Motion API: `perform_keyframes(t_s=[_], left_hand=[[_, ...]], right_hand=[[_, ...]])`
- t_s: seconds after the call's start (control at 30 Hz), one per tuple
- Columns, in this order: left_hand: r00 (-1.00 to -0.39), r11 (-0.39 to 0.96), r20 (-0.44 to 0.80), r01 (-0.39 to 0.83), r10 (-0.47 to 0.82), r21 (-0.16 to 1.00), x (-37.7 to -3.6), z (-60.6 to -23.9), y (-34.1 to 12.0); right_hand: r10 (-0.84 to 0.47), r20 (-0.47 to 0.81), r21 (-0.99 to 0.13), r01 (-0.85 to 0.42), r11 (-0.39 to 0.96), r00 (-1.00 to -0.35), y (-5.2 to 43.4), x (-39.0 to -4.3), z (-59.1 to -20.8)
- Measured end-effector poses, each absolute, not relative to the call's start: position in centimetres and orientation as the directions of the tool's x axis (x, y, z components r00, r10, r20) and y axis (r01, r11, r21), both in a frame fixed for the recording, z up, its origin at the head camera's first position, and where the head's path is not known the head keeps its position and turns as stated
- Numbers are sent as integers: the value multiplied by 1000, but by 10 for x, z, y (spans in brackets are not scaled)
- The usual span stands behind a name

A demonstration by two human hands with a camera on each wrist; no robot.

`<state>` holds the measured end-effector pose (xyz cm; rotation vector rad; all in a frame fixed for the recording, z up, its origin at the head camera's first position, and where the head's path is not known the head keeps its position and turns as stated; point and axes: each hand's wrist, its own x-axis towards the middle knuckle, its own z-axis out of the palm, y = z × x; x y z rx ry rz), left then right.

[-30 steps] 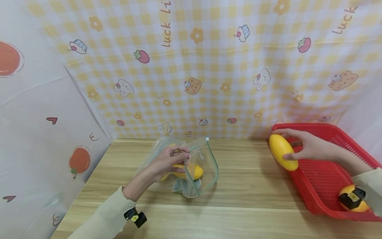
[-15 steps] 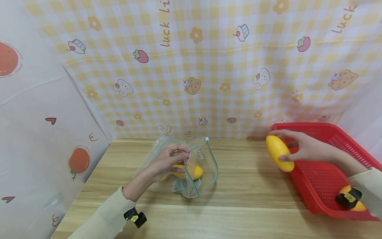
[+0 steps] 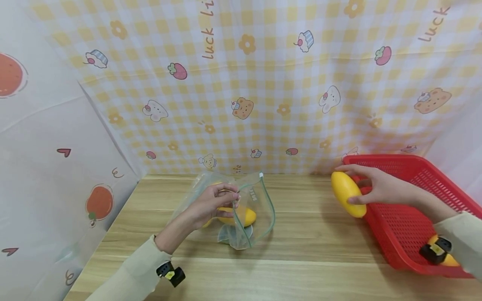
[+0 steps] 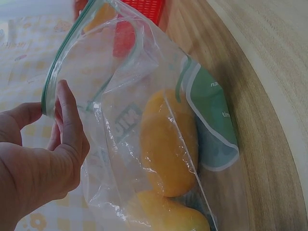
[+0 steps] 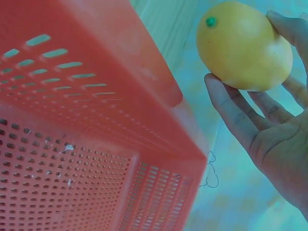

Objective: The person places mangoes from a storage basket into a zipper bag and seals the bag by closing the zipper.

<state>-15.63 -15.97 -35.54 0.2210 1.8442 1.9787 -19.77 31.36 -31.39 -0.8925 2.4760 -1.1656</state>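
Pinched the mango (image 3: 343, 190) with fingers of the right hand (image 3: 382, 186); seemed light, stiff, best gripped mid-body; pinched the limp zip bag (image 3: 234, 237) by the rim with the left hand (image 3: 209, 205).

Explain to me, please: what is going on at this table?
A person's left hand pinches the edge of a clear zip bag, whose mouth is open; at least two yellow fruits lie inside. The right hand holds a yellow mango-like fruit in the air by the left side of the red basket. At least one more yellow piece is in the basket, partly hidden by the wrist camera.
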Motion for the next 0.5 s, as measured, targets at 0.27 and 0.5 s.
perform_keyframes(t_s=[0.27,0.5], left_hand=[[-898,-29,-174,-203,405,979,-155,-354,-160],[-895,-33,-171,-203,411,979,-155,-354,-160]], right_hand=[[-647,37,-757,-444,480,-762,308,-199,-315],[-667,64,-732,-489,474,-742,302,-199,-316]])
